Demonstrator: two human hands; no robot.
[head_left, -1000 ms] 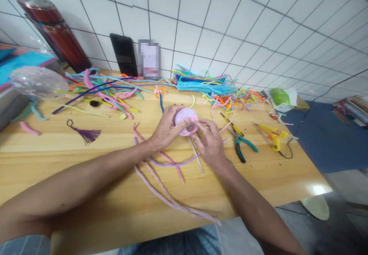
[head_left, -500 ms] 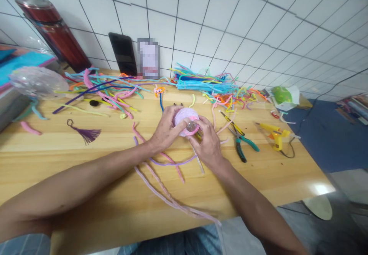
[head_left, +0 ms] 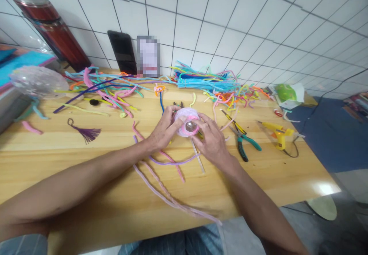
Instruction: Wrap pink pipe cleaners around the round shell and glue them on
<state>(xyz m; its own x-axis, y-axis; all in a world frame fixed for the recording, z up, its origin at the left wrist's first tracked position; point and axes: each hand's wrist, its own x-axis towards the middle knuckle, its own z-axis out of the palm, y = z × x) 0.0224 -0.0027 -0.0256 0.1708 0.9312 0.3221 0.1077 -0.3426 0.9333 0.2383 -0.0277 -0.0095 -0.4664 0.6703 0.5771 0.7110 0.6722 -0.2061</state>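
Between my hands, above the wooden table, is a round lilac pipe-cleaner piece (head_left: 187, 112) with a pink ring around a shiny clear centre. My left hand (head_left: 165, 130) grips its left side, the thumb lying across the front. From the right, my right hand (head_left: 212, 140) holds the pink edge with bent fingers. Just below the hands lies a thin pale stick (head_left: 197, 157). A lilac pipe cleaner (head_left: 172, 164) and a pink pipe cleaner (head_left: 174, 163) cross on the table nearer to me. Long pale pink stems (head_left: 163, 190) reach the front edge.
Teal-handled pliers (head_left: 243, 144) and a yellow glue gun (head_left: 280, 134) lie to the right. A bundle of blue pipe cleaners (head_left: 205, 82) is along the wall. Leftward are a purple tassel (head_left: 87, 133), a dark phone (head_left: 123, 54) and a red thermos (head_left: 54, 33).
My right hand has shifted slightly right, its fingers more spread along the edge. The clear centre now shows more fully as my left thumb has drawn back a little.
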